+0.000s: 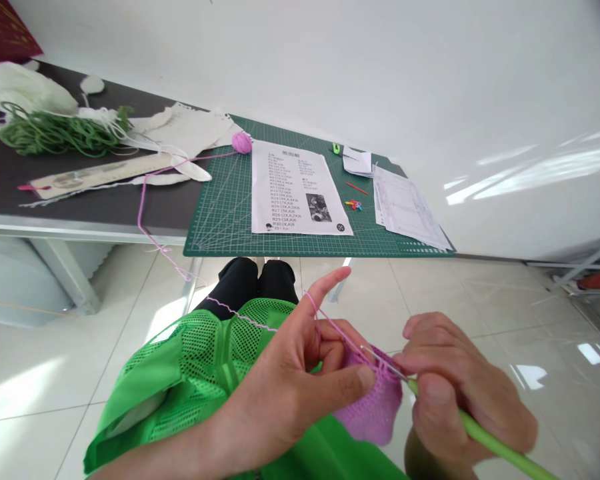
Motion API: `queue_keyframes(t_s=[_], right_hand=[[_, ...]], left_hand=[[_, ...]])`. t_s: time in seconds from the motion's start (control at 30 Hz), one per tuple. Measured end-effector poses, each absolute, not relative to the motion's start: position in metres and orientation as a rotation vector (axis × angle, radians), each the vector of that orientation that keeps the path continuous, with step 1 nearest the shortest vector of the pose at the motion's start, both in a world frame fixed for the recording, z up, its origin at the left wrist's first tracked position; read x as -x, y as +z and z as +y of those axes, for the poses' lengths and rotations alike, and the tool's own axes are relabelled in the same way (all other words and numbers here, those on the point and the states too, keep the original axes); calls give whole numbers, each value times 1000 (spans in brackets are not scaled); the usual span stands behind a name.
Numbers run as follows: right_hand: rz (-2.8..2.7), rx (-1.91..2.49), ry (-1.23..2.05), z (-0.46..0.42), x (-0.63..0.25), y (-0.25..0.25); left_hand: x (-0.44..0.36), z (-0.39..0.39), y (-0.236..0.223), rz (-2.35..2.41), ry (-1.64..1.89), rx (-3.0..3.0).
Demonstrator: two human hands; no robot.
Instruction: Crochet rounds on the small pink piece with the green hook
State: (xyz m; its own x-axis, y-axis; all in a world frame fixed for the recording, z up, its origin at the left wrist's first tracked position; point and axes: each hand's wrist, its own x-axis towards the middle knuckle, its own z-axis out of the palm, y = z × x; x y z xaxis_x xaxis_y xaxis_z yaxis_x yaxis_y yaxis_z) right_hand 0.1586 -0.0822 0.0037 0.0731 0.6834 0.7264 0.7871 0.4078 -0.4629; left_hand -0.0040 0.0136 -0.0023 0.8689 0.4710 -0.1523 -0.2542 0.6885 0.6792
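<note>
My left hand pinches a small pink crocheted piece between thumb and fingers, its index finger raised with the pink yarn strand looped over it. My right hand is closed on a crochet hook with a green handle; its metal tip pokes into the top edge of the pink piece. The strand runs from my finger up across my lap to a small pink yarn ball on the table.
A green cutting mat on the dark table bears a printed pattern sheet, more papers, small clips and a red pen. Green yarn, white knit pieces and a ruler lie at left. Green mesh fabric covers my lap.
</note>
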Motion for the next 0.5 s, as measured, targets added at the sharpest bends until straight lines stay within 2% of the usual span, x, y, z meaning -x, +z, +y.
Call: queue_keyframes(t_s=[0.27,0.5], right_hand=[[-1415,1375,123,-78,-141,-5],[-1273,1476,-26,-73,-129,-12]], left_hand=[[5,14,-4,347,435,-683],[-3,7,-2,482,534,-694]])
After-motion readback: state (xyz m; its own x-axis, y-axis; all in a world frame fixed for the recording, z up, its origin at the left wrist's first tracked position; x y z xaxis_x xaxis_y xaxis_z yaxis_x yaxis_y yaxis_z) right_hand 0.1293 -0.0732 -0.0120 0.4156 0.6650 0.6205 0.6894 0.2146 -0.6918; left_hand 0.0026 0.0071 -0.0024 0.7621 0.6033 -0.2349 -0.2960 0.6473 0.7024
